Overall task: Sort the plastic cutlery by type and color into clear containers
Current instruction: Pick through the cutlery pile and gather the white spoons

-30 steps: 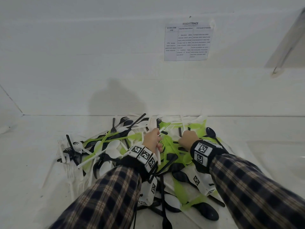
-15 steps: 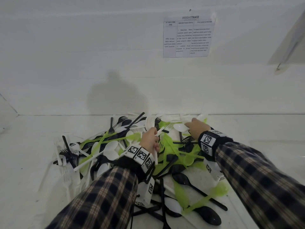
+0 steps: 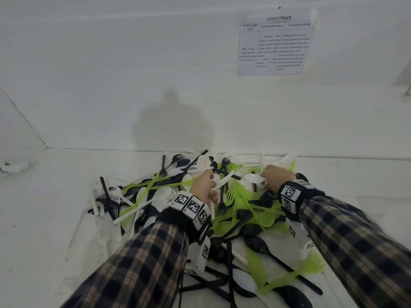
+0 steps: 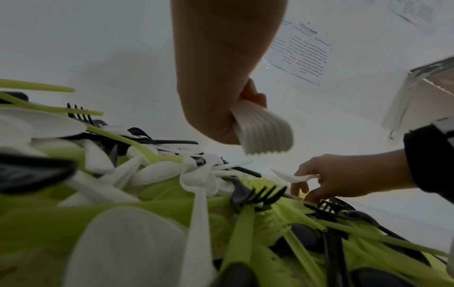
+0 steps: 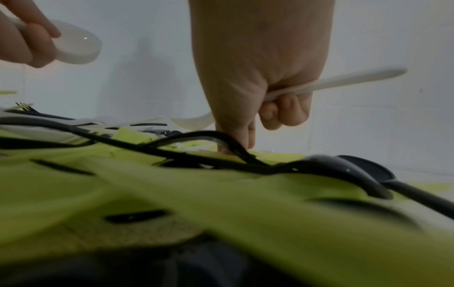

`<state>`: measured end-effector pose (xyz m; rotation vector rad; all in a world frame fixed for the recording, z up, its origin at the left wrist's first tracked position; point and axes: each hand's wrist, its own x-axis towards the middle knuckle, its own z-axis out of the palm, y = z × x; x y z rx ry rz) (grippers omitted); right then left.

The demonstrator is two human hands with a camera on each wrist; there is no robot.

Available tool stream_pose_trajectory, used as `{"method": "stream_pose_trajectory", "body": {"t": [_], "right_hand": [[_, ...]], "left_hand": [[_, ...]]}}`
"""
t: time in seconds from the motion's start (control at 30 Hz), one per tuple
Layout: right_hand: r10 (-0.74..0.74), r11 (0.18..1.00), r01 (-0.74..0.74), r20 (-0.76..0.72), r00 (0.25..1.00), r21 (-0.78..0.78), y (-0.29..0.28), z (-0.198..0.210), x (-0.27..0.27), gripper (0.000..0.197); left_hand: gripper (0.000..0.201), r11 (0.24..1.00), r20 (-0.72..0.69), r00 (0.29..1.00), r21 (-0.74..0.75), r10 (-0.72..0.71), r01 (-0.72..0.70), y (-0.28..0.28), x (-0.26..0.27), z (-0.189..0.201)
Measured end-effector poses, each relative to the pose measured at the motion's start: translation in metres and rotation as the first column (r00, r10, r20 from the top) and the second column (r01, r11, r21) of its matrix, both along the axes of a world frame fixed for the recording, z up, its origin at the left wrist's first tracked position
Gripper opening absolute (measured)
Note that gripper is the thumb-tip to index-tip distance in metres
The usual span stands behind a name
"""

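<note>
A mixed pile of white, black and green plastic cutlery [image 3: 240, 203] lies on the white surface. Over its middle, my left hand [image 3: 203, 185] grips a stacked bundle of white spoons [image 4: 265, 132]; their bowls [image 5: 76, 48] show in the right wrist view. At the pile's far right, my right hand [image 3: 278, 177] holds a single white spoon [image 3: 254, 178] by its handle [image 5: 343, 79], bowl pointing left toward the left hand. Its thumb and forefinger [image 5: 236, 136] reach down onto the green pieces.
A white wall [image 3: 155, 74] stands just behind the pile, with a printed sheet [image 3: 274, 45] taped to it. A clear box [image 4: 417, 93] stands to the right. Black and green spoons [image 3: 262, 245] lie close to my sleeves. Bare white surface [image 3: 55, 218] lies to the left.
My right hand went from the green pieces to the far edge, took a white spoon and lifted it toward the left hand. The left hand kept its bundle, almost still.
</note>
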<state>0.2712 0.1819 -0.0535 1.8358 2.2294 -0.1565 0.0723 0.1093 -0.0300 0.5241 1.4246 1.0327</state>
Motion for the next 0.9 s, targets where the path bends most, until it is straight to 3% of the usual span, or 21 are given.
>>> {"method": "stream_pose_trajectory", "body": {"t": [0.17, 0.23, 0.37, 0.47, 0.67, 0.83, 0.9], "right_hand": [[0.013, 0.998, -0.022, -0.153, 0.988, -0.056, 0.001, 0.001, -0.001, 0.040], [0.005, 0.999, -0.017, -0.224, 0.975, -0.050, 0.002, 0.001, -0.001, 0.037], [-0.014, 0.998, 0.006, -0.123, 0.992, -0.065, 0.005, -0.004, 0.006, 0.040], [-0.021, 1.000, 0.019, -0.073, 0.997, -0.025, 0.004, -0.008, 0.007, 0.032], [-0.105, 0.994, 0.108, -0.123, 0.987, 0.020, 0.001, -0.006, 0.007, 0.026], [-0.048, 0.977, 0.072, -0.118, 0.992, 0.201, -0.005, 0.019, 0.001, 0.032], [-0.029, 0.983, 0.070, -0.230, 0.973, 0.171, -0.006, 0.027, -0.006, 0.035]], "left_hand": [[0.021, 1.000, 0.009, 1.000, -0.003, 0.010, -0.010, -0.002, -0.003, -0.001], [0.021, 1.000, 0.013, 1.000, -0.003, 0.010, -0.010, -0.003, -0.003, -0.002], [0.022, 1.000, 0.019, 1.000, 0.000, 0.017, -0.017, -0.004, -0.001, -0.002], [0.022, 1.000, 0.022, 1.000, -0.005, 0.021, -0.020, -0.003, -0.001, 0.000], [0.021, 1.000, 0.023, 0.999, -0.010, 0.027, -0.027, -0.004, -0.004, 0.001], [0.023, 0.998, 0.018, 0.998, 0.013, 0.058, -0.058, -0.009, -0.009, 0.004], [0.024, 0.997, 0.020, 0.997, 0.034, 0.075, -0.076, -0.012, -0.011, 0.006]]}}
